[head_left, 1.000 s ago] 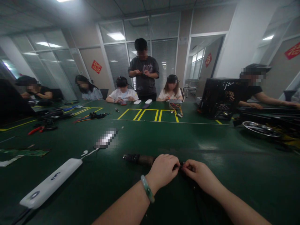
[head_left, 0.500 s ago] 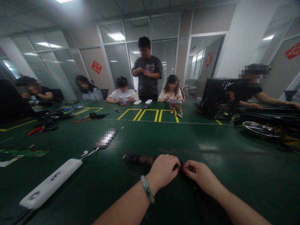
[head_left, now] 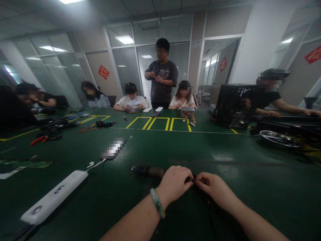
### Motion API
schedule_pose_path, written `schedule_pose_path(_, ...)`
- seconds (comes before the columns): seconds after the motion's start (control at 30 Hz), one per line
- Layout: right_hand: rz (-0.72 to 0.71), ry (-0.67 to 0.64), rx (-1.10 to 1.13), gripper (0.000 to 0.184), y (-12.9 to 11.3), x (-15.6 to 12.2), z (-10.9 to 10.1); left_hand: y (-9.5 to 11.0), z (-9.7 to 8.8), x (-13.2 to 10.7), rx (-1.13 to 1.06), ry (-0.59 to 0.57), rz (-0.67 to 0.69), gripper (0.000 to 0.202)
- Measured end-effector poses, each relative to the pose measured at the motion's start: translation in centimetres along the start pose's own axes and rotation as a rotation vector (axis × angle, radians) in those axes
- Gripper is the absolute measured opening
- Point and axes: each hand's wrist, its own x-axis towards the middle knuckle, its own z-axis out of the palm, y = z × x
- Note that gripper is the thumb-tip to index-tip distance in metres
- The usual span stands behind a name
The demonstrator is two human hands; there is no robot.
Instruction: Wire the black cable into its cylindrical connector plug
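One left hand [head_left: 177, 180], curled; one right hand [head_left: 213, 187], pinched; both on a small dark piece [head_left: 192, 180], mostly hidden. Dark tool [head_left: 151, 172] juts out beyond the left hand.

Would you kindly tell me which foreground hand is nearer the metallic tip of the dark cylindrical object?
The left hand, wearing the marbled green bangle and partly hiding the object; the bare-wristed right hand is farther from the tip.
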Motion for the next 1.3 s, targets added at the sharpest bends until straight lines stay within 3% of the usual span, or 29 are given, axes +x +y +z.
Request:
schedule_pose_path(0.73, -0.004, -0.018, 0.019, 0.015, 0.5, 0.1, 0.1, 0.1, 0.1, 0.0, -0.007, 0.008, -0.005, 0.007)
schedule_pose_path(0.97, -0.003, -0.007, -0.009, 0.015, 1.0, 0.2, 0.3, 0.0, 0.1, 0.0, 0.029, -0.003, -0.059, 0.018)
schedule_pose_path(1.3, 0.018, -0.029, 0.022, 0.015, 0.6, 0.2, 0.1, 0.0, 0.1, -0.1, 0.019, 0.000, -0.023, 0.011)
